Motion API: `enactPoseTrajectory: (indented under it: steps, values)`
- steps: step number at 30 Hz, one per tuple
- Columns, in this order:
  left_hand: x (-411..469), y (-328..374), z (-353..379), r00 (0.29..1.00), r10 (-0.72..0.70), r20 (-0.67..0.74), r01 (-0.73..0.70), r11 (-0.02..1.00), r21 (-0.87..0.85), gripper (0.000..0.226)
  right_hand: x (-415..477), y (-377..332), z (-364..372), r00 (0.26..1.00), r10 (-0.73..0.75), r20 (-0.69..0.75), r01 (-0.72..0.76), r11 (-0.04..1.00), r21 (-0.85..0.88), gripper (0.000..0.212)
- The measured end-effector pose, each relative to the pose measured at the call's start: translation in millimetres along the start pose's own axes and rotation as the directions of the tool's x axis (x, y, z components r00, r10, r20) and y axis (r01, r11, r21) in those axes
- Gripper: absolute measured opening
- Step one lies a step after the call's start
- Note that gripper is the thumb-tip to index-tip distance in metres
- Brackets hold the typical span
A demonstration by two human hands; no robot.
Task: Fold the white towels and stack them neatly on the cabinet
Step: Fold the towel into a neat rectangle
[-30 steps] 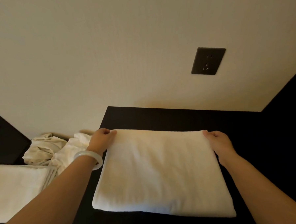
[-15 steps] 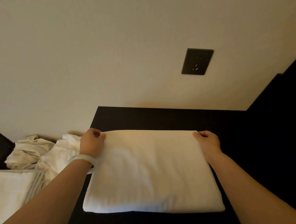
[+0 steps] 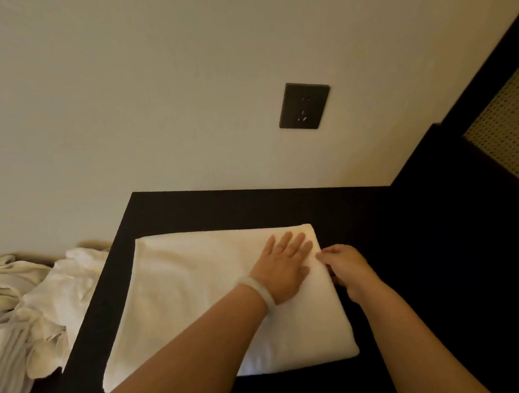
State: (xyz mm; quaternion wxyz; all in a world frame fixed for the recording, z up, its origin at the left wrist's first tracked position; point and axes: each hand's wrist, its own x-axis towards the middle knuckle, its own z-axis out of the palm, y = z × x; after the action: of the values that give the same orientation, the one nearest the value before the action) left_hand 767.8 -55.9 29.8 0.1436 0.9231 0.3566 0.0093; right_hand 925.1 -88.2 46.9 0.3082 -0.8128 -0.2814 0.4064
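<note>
A folded white towel point(image 3: 197, 298) lies flat on the dark cabinet top point(image 3: 252, 205). My left hand point(image 3: 283, 267), a pale bangle on its wrist, lies flat with straight fingers on the towel's far right part. My right hand point(image 3: 346, 267) is at the towel's right edge, fingers curled at the fold; whether it pinches the cloth is hidden. Crumpled white towels point(image 3: 47, 297) lie in a heap to the left of the cabinet.
A dark wall socket point(image 3: 304, 105) sits on the beige wall above the cabinet. A dark panel with a perforated screen point(image 3: 510, 129) rises at the right. More folded white cloth point(image 3: 6, 375) shows at the lower left edge.
My left hand left the towel's far left corner and crossed to press flat near the right edge. My right hand slid down the right edge. The view shifted right.
</note>
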Motion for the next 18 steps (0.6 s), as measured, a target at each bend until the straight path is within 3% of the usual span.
enactPoseTrajectory:
  steps: [3, 7, 13, 18]
  values:
    - [1, -4, 20, 0.998, 0.011, -0.059, -0.008, 0.999, 0.05, 0.057, -21, 23, -11, 0.995, 0.071, 0.073, -0.068, 0.997, -0.048, 0.006]
    - [3, -4, 27, 0.995, -0.001, -0.1, 0.008, 0.997, 0.077, 0.057, -53, 48, -23, 0.979, 0.134, 0.153, -0.126, 0.99, -0.056, 0.015]
    - [3, -1, 28, 0.993, -0.005, -0.121, 0.017, 0.995, 0.096, 0.058, -79, 80, -16, 0.998, 0.059, -0.015, -0.06, 0.996, -0.063, 0.026]
    - [4, -2, 30, 0.995, 0.006, -0.103, 0.005, 0.994, 0.109, 0.059, -83, 99, -19, 0.993, 0.113, -0.041, -0.112, 0.993, 0.022, 0.024]
